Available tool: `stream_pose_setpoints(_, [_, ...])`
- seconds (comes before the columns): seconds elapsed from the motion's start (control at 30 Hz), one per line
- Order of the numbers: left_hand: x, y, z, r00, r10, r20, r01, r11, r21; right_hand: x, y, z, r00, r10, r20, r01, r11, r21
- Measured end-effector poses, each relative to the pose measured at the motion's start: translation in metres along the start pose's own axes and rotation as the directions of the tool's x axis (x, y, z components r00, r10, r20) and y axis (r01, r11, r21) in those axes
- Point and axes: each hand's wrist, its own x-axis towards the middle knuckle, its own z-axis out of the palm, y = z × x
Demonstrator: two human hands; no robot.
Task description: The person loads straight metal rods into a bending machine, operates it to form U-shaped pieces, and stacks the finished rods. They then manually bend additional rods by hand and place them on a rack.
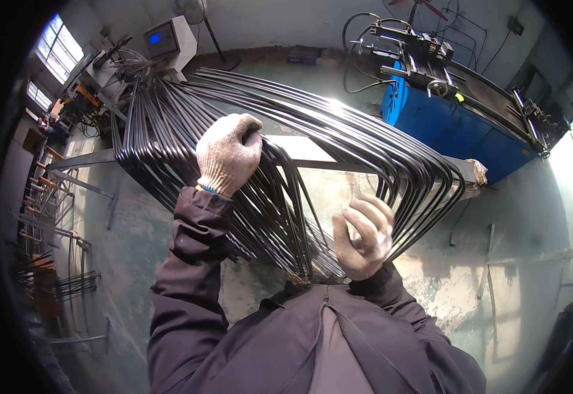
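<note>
Many bent black metal tubes point(286, 108) lie in a fanned bundle across a grey support bar point(92, 159), their bent ends hanging toward me. My left hand point(229, 152), in a whitish knitted glove, is closed in a fist over the middle of the bundle. Whatever its fingers hold is hidden. Lower and to the right is my right hand point(364, 238), gloved the same way and slightly blurred. Its fingers are loosely curled and the thumb stands apart, with nothing visible in it. Bent tubes hang on both sides of that hand.
A blue machine point(424, 121) with a long dark bed and handwheel stands at the far right. At the far left is a grey control box point(171, 43) with a lit screen. Metal racks point(60, 230) hold parts on the left. Wrapping covers the bar's right end point(477, 174).
</note>
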Motion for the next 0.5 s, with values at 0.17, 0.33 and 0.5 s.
stream_pose_setpoints(0.17, [0.001, 0.004, 0.002, 0.997, -0.059, 0.048, 0.064, 0.993, -0.104, 0.013, 0.02, 0.095, 0.513, 0.524, 0.68, -0.832, 0.499, 0.244])
stream_pose_setpoints(0.33, [-0.002, -0.002, 0.006, 0.968, -0.185, 0.167, 0.229, 0.926, -0.301, -0.021, 0.077, 0.114, 0.758, 0.224, 0.612, -0.491, 0.813, 0.312])
stream_pose_setpoints(0.5, [-0.003, -0.006, 0.01, 0.957, -0.21, 0.201, 0.281, 0.846, -0.452, -0.042, 0.114, 0.104, 0.898, -0.022, 0.44, -0.272, 0.759, 0.592])
